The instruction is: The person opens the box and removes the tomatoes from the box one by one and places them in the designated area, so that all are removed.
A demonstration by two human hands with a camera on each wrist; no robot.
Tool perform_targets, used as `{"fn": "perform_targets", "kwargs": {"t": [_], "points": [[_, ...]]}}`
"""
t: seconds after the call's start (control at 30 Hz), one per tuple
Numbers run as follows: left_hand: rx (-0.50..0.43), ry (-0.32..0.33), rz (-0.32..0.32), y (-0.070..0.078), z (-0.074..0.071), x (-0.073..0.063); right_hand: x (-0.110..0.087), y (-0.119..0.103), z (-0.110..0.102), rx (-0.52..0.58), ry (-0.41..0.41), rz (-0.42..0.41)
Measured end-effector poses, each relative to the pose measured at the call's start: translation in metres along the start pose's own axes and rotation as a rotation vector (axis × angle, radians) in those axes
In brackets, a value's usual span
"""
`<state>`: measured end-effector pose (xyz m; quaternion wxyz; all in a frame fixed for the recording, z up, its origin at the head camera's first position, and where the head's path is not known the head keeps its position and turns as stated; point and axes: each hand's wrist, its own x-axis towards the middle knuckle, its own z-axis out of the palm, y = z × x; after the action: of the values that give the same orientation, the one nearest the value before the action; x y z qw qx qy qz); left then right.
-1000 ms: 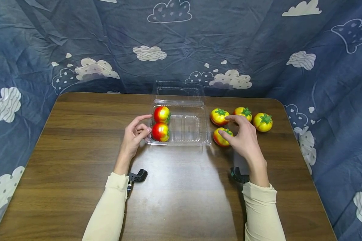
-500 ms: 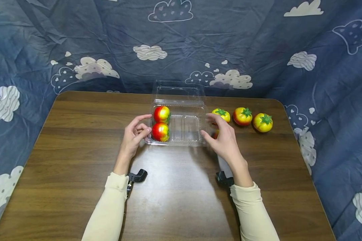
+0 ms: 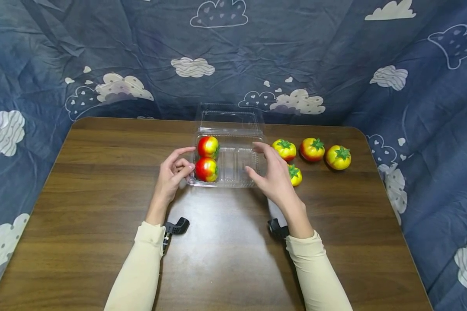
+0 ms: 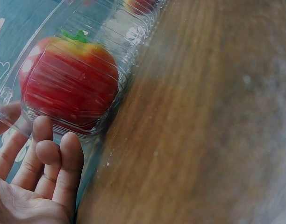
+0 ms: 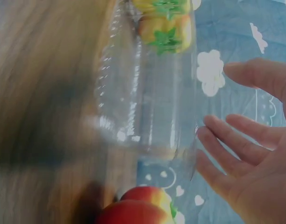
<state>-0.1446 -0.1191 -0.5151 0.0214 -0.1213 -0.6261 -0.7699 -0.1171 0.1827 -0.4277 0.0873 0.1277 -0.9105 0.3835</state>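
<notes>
A clear plastic clamshell box point(image 3: 237, 177) sits at the table's back middle, its lid point(image 3: 230, 119) raised behind it. Two red-and-yellow tomatoes point(image 3: 206, 169) with green leaves lie along its left side. My left hand point(image 3: 170, 177) holds the box's left rim, thumb and fingertips at the front corner in the left wrist view. My right hand point(image 3: 275, 179) is over the box's right edge, thumb and fingers spread with nothing between them. Just right of it is the front loose tomato point(image 3: 295, 176), partly hidden by the hand.
Behind that one, a row of loose tomatoes reaches right: the nearest tomato point(image 3: 284, 150), a middle tomato point(image 3: 312, 149) and a yellower tomato point(image 3: 338, 157). A brown wooden table point(image 3: 225, 259) lies in front. A blue cloud-patterned curtain point(image 3: 233, 43) hangs behind.
My right hand has moved left, from around the front loose tomato to over the box's right edge, carrying nothing. My left hand and the box have stayed put.
</notes>
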Motion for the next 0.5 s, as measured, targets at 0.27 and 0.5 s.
{"fn": "perform_targets", "kwargs": {"t": [0.27,0.5], "points": [[0.013,0.003,-0.001,0.000,-0.001,-0.002,0.011,-0.015,0.013,0.043,-0.064,0.040],[0.013,0.002,0.002,0.001,0.001,-0.001,0.025,-0.028,0.022,0.109,-0.027,0.048]]}}
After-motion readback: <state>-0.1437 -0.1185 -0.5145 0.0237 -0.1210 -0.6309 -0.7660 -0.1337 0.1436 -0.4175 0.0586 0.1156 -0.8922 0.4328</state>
